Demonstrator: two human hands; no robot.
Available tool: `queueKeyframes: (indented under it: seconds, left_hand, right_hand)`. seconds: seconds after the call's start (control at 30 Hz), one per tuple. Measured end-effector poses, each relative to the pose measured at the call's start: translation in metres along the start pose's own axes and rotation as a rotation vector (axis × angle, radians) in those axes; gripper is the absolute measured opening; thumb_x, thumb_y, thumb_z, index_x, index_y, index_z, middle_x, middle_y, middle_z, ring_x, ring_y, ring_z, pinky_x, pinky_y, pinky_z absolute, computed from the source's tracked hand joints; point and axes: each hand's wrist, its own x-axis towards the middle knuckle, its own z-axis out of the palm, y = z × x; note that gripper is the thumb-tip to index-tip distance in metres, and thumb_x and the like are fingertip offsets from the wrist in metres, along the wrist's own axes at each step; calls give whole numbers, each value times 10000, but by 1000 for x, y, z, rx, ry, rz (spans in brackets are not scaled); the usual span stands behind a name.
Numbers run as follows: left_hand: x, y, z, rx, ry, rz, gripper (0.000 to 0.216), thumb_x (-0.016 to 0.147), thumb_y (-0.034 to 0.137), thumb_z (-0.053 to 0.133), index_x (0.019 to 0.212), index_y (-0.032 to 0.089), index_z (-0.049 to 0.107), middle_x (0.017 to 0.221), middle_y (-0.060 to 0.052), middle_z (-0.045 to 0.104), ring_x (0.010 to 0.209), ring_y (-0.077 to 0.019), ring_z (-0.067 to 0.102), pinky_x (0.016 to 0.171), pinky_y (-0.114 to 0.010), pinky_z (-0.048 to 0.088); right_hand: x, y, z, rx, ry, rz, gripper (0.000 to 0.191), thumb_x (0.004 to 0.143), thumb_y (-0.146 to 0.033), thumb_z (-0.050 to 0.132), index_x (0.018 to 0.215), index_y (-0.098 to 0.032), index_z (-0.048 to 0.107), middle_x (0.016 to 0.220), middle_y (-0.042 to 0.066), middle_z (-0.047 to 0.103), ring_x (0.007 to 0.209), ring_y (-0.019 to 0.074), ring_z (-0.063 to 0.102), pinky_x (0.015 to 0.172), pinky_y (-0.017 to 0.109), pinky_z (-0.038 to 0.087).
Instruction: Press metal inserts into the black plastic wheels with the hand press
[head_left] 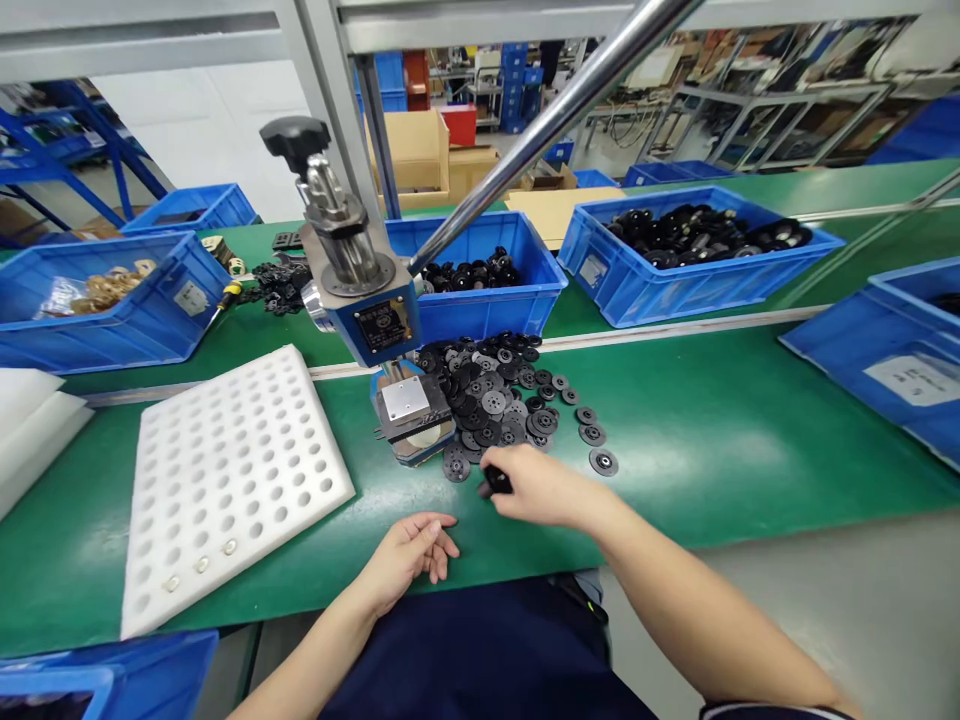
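**Right hand [536, 487] grips a black part [498, 479] in front of a heap of black discs [495, 400]**

The black part is in the right hand, just above the near side of the green table [697, 420]. The fingers [504, 458] are closed around it, hiding much of its shape. The left hand [409, 558] is near the table's front edge, to the left of the right hand; its fingers are loosely curled, with a gap between them and the thumb, and nothing shows in their hold.

Just beyond the right hand, the discs overlap in a loose heap, with a few lying separately along its right side. Left of the heap stands a blue and grey press [381, 325], topped by a black knob [295, 137]; a chrome bar [555, 120] slants up to the right from its head. A pale round piece [425, 437] sits low at the press's front.

Further left lies a white foam board [244, 432] with rows of round holes; three small pale rings [229, 547] sit along its near edge.

Behind the heap, one blue bin [480, 312] holds black pieces, and another bin [682, 290] to its right holds black round parts. A left-hand bin [142, 335] contains tan pieces, with a yellow-handled screwdriver [227, 297] beside it.
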Motion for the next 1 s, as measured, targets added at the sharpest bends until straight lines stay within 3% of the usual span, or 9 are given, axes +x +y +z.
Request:
queueKeyframes:
  seconds: [0.1,0.2,0.27,0.33,0.57,0.67,0.77,0.87,1.0]
  left_hand:
    - [2,-4,-7,-30,-11,35,556,736,559,782,1019,96,667,747,-90,713,524,-119,611,478,-209,418]
    - [1,-6,-11,-50,-22,58,528,746,537,785,1010,95,671,758,-96,714,537,-118,616,501,-215,435]
    - [0,-7,-11,-56,-23,63,517,752,530,783,1010,96,671,764,-94,714,541,-114,618,514,-218,445]
    - [-1,-7,-10,-60,-28,62,518,750,530,786,1010,97,670,768,-92,714,547,-114,621,518,-219,450]
    - [-5,-10,-5,52,5,100,541,744,589,752,991,117,656,774,-76,698,551,-128,616,505,-238,465]
    - [-17,-12,-7,308,133,257,439,841,537,663,1022,137,680,807,-83,697,614,-148,626,568,-277,513]
    - [-33,-12,-25,678,385,536,293,907,415,606,1029,169,707,965,-125,710,848,-209,669,794,-367,557]
    - [-53,-6,-66,938,778,742,259,908,351,604,1094,192,687,1202,-154,653,1137,-280,611,995,-463,491]
    - [-86,5,-133,1119,1337,767,364,895,346,601,1218,178,603,1397,-185,510,1360,-332,439,1122,-545,354]
  right_hand:
    - [22,20,-40,-67,265,35,190,694,-155,668,879,-199,686,726,8,679,630,144,604,612,239,467]
    - [46,30,-73,21,724,-11,253,776,-243,640,1020,-199,691,817,26,700,689,157,638,686,292,540]
    - [57,31,-84,132,981,-71,369,824,-304,615,1172,-186,646,942,53,710,778,168,672,752,331,573]
    - [61,31,-79,190,1090,-121,437,849,-342,606,1254,-177,603,1063,84,700,866,178,688,810,356,582]
    - [38,49,13,-151,774,-99,317,914,-409,530,1119,-215,675,1249,134,646,1186,286,587,989,492,482]
    - [29,59,52,-307,659,-83,346,934,-417,486,1155,-221,666,1345,142,590,1275,315,515,1005,512,427]
    - [28,71,77,-399,610,-73,393,938,-408,458,1246,-228,622,1370,136,573,1291,320,491,1020,514,377]
    - [33,87,87,-432,621,-57,420,937,-412,444,1275,-217,600,1355,138,586,1270,320,503,1024,513,352]
    - [37,101,86,-429,681,-121,408,948,-454,439,1199,-202,640,1275,142,643,1192,313,571,983,491,383]
